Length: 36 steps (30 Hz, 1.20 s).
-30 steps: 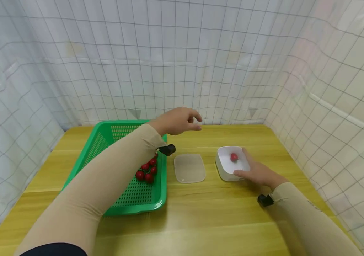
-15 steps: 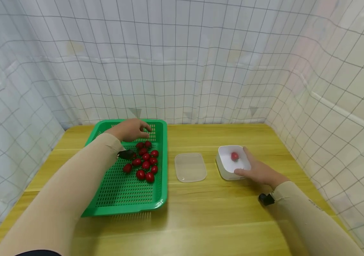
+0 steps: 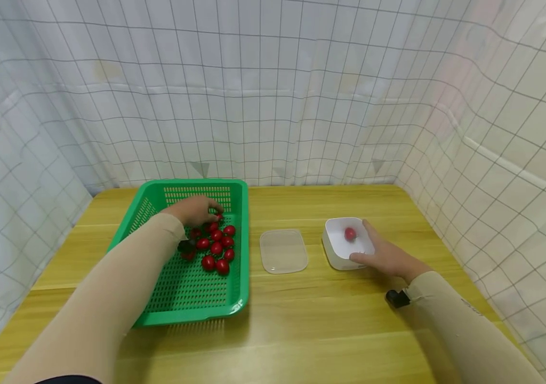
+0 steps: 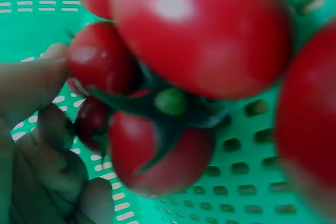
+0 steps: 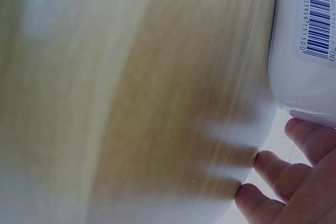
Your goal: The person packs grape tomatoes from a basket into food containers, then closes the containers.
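Note:
In the head view my left hand (image 3: 195,209) is down inside the green basket (image 3: 243,250), at the back of a group of red cherry tomatoes (image 3: 216,248). Its fingertips pinch a cherry tomato (image 4: 101,59) at the edge of the group, while the other fingers curl below, seen close up in the left wrist view. My right hand (image 3: 389,260) grips a white square container (image 3: 334,250) by its side, thumb at the near rim. One cherry tomato (image 3: 350,233) lies in that container. A barcode label (image 5: 319,27) on it shows in the right wrist view.
A translucent square lid (image 3: 283,252) lies flat on the wooden table (image 3: 292,320) between basket and container. White grid-patterned curtains (image 3: 273,106) enclose the back and both sides.
My left hand has moved left from above the table near the lid into the basket, then lowered to the tomatoes. My right hand stays on the container.

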Motion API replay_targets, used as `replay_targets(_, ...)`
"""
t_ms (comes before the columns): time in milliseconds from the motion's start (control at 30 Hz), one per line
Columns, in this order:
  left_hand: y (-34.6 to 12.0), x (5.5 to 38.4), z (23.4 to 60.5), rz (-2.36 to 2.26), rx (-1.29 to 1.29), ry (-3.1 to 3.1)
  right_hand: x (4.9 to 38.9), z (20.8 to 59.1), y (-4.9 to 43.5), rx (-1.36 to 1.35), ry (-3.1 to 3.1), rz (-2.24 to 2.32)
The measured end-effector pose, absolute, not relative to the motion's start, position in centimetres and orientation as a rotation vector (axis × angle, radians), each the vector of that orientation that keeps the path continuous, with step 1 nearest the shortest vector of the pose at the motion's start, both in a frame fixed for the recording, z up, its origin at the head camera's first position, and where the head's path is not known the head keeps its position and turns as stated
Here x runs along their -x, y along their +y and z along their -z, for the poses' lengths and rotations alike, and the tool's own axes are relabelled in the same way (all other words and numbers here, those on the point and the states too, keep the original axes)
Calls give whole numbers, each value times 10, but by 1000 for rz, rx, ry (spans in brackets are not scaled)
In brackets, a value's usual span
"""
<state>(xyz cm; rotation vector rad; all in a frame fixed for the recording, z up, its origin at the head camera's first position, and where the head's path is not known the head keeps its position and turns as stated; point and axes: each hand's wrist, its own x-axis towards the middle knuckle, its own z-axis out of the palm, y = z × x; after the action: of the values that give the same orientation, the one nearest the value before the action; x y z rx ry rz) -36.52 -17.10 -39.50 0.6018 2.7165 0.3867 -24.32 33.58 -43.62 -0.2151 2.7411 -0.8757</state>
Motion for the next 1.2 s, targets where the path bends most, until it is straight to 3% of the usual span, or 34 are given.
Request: replay_targets(1200,-166,360,398,-386,-559,2749,243,438,336,195,2719,901)
